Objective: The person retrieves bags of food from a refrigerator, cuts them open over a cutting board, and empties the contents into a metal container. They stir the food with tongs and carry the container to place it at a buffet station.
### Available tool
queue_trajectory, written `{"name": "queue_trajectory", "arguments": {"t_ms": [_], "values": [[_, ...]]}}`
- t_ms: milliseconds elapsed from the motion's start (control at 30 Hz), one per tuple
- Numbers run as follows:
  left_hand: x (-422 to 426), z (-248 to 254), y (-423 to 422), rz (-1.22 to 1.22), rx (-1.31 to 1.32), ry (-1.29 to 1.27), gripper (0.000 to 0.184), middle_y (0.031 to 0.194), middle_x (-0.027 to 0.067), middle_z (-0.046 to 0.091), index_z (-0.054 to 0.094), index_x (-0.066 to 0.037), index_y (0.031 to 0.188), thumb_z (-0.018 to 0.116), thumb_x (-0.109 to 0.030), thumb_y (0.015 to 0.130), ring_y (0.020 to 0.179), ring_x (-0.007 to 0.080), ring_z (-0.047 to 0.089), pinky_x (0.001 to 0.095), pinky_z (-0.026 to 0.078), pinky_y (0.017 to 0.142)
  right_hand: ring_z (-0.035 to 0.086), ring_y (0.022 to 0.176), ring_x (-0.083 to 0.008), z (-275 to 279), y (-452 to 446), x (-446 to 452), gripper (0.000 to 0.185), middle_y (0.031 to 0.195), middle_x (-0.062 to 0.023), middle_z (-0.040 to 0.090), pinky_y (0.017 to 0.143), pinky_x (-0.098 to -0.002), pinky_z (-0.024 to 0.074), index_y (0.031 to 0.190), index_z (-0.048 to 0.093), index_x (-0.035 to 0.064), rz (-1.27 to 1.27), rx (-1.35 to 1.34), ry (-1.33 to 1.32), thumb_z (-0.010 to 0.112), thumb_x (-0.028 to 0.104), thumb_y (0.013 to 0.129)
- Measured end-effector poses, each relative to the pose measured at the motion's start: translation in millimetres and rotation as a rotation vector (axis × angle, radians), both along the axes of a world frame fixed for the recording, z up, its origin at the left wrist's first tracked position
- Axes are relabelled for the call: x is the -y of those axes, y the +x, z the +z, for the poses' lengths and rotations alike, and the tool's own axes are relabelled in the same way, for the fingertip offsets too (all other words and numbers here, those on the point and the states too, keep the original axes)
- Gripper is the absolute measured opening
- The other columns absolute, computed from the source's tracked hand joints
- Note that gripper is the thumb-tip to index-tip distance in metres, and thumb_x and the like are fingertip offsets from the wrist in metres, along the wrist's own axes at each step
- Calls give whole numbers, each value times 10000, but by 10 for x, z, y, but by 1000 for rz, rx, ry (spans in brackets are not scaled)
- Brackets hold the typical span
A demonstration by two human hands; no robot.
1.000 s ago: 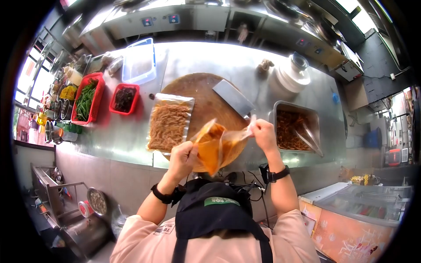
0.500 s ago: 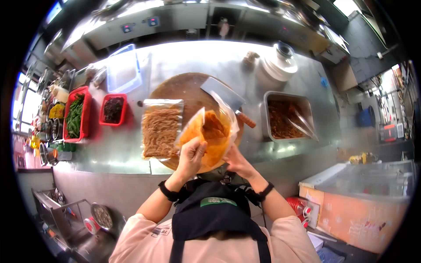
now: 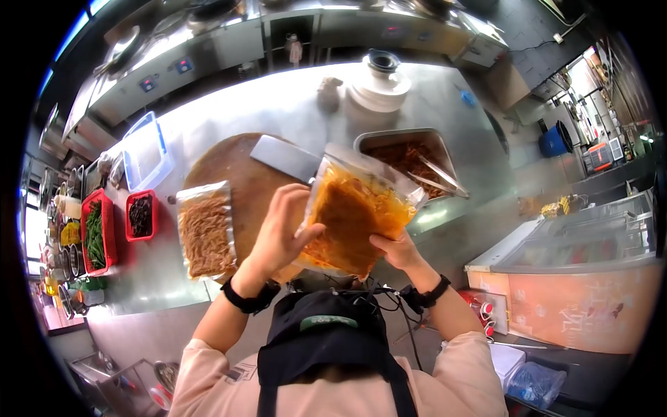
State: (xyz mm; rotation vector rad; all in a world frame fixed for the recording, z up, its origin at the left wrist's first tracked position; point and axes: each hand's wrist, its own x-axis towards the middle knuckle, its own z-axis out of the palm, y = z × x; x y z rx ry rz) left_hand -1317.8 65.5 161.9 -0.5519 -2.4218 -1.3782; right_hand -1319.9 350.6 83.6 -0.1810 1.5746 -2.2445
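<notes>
A clear plastic bag of orange, saucy food (image 3: 354, 215) is held up in front of me, tilted, above the near right side of the round wooden chopping board (image 3: 240, 163). My left hand (image 3: 281, 226) is at the bag's left edge, thumb across its front and fingers along the side. My right hand (image 3: 399, 251) grips its lower right corner, thumb on the front and the other fingers mostly hidden behind. A cleaver (image 3: 283, 158) lies on the board, its handle hidden by the bag. Left of my left hand lies a flat clear pack of brown shredded food (image 3: 207, 231).
Behind the bag, a metal tray (image 3: 445, 149) contains dark reddish-brown food and tongs (image 3: 445, 177). Red baskets (image 3: 108, 233) of green vegetables and dark food stand left, near a clear plastic container (image 3: 165, 163). White stacked dishes (image 3: 379, 94) stand at the back.
The bag has turned and moved right, opening out broad and flat between my hands. My right hand has shifted right to its corner; my left fingers have spread. The camera view has swung right.
</notes>
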Motion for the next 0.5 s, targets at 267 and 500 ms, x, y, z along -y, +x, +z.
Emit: {"name": "queue_trajectory", "arguments": {"t_ms": [267, 500], "values": [[-1387, -607, -370, -177, 808, 454, 694, 1211, 136, 566, 328, -62, 1517, 704, -210, 952, 957, 138, 616, 292, 516, 821, 625, 1133, -232, -52, -975, -1525, 442, 1290, -123, 600, 960, -378, 549, 1377, 475, 12, 51, 557, -236, 623, 117, 974], [-2364, -141, -887, -321, 852, 652, 528, 1210, 69, 615, 533, 13, 1365, 690, -289, 961, 1129, 149, 558, 294, 445, 975, 660, 1088, -269, -113, -1765, -2538, 397, 1234, -173, 641, 950, -411, 555, 1314, 499, -68, 141, 657, -236, 571, 182, 1014]]}}
